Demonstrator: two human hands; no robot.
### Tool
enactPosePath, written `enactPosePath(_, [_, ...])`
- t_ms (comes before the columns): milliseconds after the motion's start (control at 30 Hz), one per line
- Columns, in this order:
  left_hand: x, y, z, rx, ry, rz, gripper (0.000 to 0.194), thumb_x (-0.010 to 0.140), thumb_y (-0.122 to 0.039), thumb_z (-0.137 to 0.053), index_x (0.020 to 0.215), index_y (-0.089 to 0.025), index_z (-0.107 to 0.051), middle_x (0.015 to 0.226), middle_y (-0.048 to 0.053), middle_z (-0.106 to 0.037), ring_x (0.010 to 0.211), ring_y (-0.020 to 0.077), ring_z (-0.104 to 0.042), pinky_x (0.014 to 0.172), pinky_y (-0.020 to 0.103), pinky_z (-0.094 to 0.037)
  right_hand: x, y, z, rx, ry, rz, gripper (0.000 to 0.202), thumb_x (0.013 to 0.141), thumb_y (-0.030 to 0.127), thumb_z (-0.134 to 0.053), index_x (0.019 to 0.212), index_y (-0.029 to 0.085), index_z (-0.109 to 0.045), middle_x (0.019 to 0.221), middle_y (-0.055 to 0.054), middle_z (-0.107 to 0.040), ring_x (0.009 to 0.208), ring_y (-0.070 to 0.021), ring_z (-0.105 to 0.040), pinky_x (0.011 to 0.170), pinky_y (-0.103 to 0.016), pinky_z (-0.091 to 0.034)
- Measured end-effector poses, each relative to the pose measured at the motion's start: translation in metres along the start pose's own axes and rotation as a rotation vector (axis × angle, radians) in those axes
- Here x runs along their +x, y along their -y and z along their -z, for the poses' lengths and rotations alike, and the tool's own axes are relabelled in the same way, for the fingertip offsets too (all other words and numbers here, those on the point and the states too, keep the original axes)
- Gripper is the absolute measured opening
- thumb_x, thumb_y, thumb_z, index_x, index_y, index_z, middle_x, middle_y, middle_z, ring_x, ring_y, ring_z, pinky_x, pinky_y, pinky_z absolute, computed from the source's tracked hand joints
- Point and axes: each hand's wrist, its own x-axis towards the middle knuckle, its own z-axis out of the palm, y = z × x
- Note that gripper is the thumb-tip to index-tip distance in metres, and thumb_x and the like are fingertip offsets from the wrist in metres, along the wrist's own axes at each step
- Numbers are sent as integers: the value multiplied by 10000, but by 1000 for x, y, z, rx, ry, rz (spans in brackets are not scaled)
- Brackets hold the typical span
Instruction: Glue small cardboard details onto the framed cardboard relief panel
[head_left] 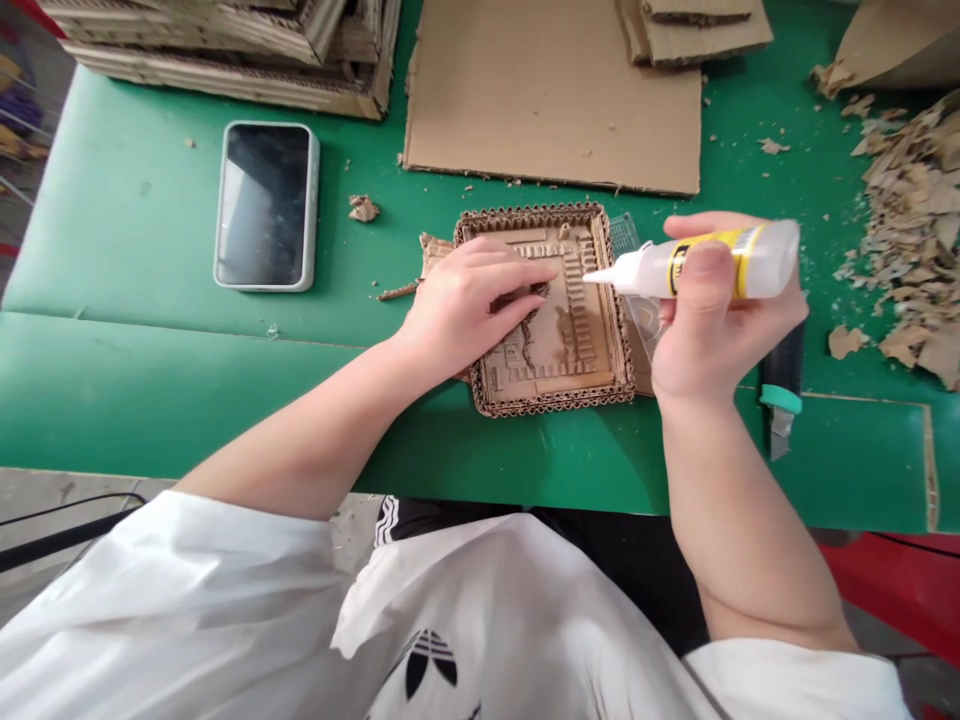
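A shallow cardboard frame [551, 395] with corrugated edges lies before me, with ridged strips of cardboard standing inside it. My left hand [480, 300] rests over its left side, thumb and fingers closed around a thin wavy cardboard strip [527, 345], partly hidden by the fingers. A white glue bottle [769, 262] with a yellow label is gripped in my right hand [705, 320]. It is tilted nearly level, its pointed nozzle [600, 276] aimed left, just over the frame's right part. Whether glue is coming out I cannot tell.
A phone [264, 205] lies left on the green table [135, 380]. Behind are a cardboard sheet [547, 100] and stacked cardboard frames [225, 50]. A utility knife [781, 395] with its blade out lies beside my right wrist. Torn cardboard scraps [915, 220] heap up at right.
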Motion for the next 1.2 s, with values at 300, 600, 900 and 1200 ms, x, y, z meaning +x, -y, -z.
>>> enactPosePath(300, [0, -1, -1, 42, -18, -7, 198, 852, -236, -574, 994, -191, -705, 900, 23, -734, 954, 190, -643, 869, 349, -516, 2, -10, 1, 2, 210, -34, 355, 806, 568, -554, 720, 227, -605, 596, 39, -605, 506, -88, -564, 433, -233, -436])
enactPosePath(600, [-1, -2, -2, 25, -33, -18, 189, 853, -240, -585, 985, -185, -709, 904, 32, -739, 945, 186, -648, 875, 343, -517, 0, -7, 2, -125, 310, -5, 388, 758, 595, -602, 723, 209, -588, 641, 22, -603, 604, -117, -590, 539, -271, -488])
enactPosePath(900, [-1, -2, 0, 26, -5, -22, 191, 863, -248, -569, 996, -210, -700, 921, 30, -728, 954, 187, -637, 877, 351, -511, 8, -17, 0, 20, 118, -92, 363, 747, 601, -606, 831, 253, -548, 818, 10, -646, 690, -142, -620, 566, -296, -512])
enactPosePath(1200, [12, -5, 2, 70, 176, -96, 181, 839, -286, -608, 956, -190, -707, 888, 48, -730, 978, 221, -621, 915, 393, -489, 31, -36, 38, 447, 123, -338, 314, 742, 451, -567, 1009, 307, -484, 1096, -9, -646, 922, -202, -640, 694, -385, -542])
